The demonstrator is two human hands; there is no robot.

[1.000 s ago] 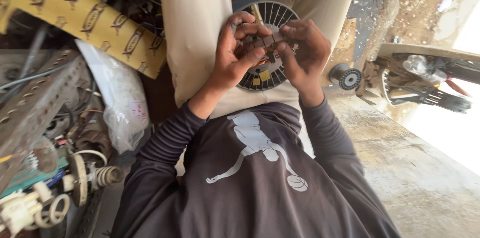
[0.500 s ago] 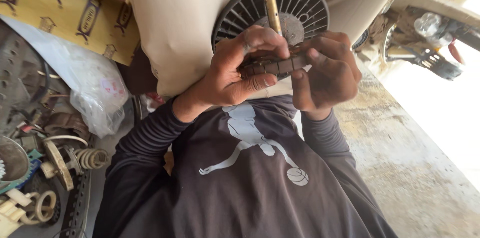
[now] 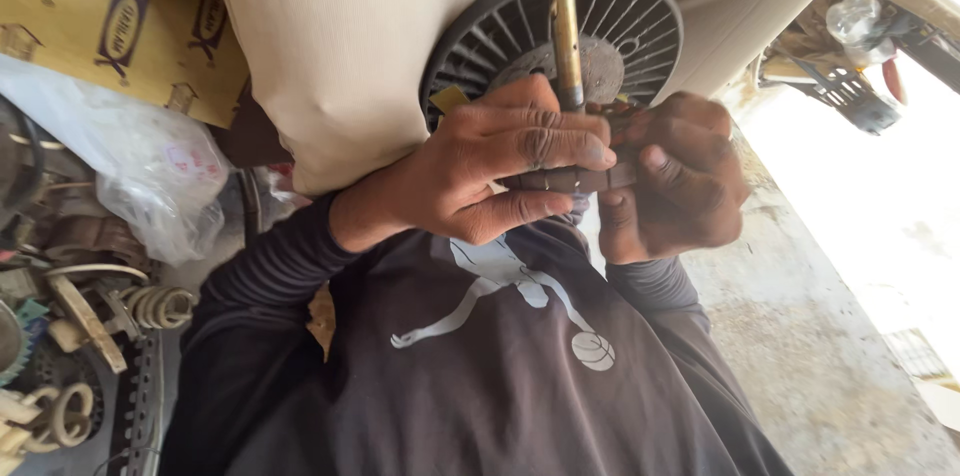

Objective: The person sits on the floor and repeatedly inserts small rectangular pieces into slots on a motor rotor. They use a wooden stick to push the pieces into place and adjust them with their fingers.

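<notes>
Both my hands meet over my lap on a small dark ribbed metal part (image 3: 572,179). My left hand (image 3: 500,166) wraps over it from the left, fingers laid across its top. From the right, my right hand (image 3: 685,186) pinches its other end with thumb and fingers. Just behind them a black round slotted disc (image 3: 645,21) rests between my beige-trousered legs. A brass-coloured shaft (image 3: 566,31) rises from the disc's hub. Most of the small part is hidden by my fingers.
A yellow printed cardboard sheet (image 3: 110,26) and a clear plastic bag (image 3: 150,176) lie at the left. Below them sit wire coils and worn metal parts (image 3: 90,336). Bare concrete floor (image 3: 830,336) spreads to the right, with dark machinery (image 3: 850,76) at the top right.
The view has closed in on the hands and disc, which now fill more of the frame. Both hands stay clasped on the small part, shifted slightly together.
</notes>
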